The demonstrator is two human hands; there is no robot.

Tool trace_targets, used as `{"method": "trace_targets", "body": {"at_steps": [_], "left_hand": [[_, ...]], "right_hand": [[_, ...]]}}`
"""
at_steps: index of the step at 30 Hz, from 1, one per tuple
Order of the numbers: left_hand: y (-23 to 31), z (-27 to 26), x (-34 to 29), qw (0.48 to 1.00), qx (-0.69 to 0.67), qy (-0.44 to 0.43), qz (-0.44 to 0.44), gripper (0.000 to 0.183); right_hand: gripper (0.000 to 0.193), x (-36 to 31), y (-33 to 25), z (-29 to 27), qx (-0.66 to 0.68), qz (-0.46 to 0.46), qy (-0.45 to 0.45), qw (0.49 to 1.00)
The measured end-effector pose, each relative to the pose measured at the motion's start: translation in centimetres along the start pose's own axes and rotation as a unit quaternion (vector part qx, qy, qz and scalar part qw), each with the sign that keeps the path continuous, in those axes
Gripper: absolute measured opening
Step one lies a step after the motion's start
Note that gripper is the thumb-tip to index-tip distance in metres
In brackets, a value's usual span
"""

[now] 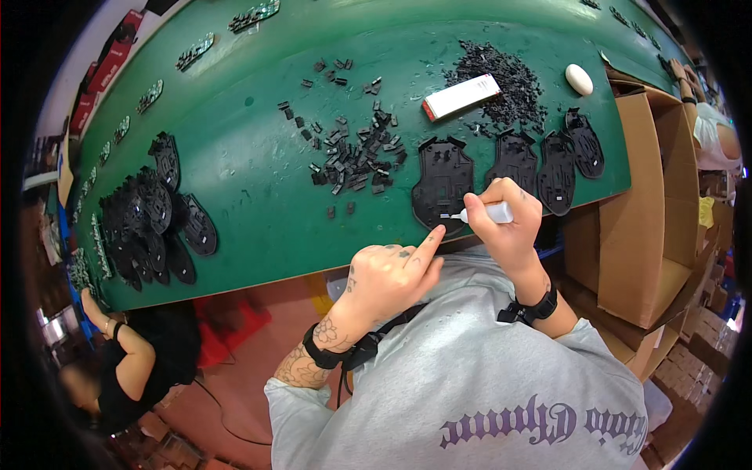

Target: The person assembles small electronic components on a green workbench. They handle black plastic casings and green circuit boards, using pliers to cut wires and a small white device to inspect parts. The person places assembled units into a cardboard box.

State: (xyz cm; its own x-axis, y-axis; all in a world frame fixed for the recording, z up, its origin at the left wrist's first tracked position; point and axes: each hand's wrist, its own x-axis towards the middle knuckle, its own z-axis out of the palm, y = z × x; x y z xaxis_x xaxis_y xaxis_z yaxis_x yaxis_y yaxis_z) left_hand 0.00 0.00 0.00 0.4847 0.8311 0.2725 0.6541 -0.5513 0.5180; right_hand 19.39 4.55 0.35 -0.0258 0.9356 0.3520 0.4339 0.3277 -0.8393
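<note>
Pinched in my right hand [513,223] is a small white glue bottle [499,212], its thin nozzle pointing left over the lower part of a black plastic mouse shell [443,176]. A small light patch lies at the nozzle tip. My left hand [392,278] holds nothing; its index finger stretches to the shell's near edge, the other fingers partly bent. The shell lies flat at the table's near edge. To its right lie further mouse shells [556,174] in a row, the nearest partly behind my right hand.
Small black plastic pieces [360,153] are scattered mid-table, with a heap of finer black parts [509,78] beyond. A white box [462,97] and a white egg-shaped object [579,80] lie near it. More shells [149,219] pile at left. Cardboard boxes [634,211] stand right. Co-workers sit either side.
</note>
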Motion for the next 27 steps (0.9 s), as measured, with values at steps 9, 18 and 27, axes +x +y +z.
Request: {"method": "trace_targets", "body": {"at_steps": [9,18,27], "left_hand": [[-0.5,0.0,-0.4,0.999,-0.02,0.03,-0.01,0.038],[-0.7,0.0,-0.2,0.998,-0.041,0.037,-0.01,0.038],[-1.6,-3.3,-0.1,0.906,-0.366,0.179,-0.113,0.058]], "right_hand": [[0.025,0.0,-0.1,1.0,-0.058,0.002,-0.015,0.998],[0.025,0.4,-0.4,0.9,-0.02,0.033,0.014,0.999],[0.041,1.1,-3.2,3.6,0.469,0.22,-0.148,0.843]]}}
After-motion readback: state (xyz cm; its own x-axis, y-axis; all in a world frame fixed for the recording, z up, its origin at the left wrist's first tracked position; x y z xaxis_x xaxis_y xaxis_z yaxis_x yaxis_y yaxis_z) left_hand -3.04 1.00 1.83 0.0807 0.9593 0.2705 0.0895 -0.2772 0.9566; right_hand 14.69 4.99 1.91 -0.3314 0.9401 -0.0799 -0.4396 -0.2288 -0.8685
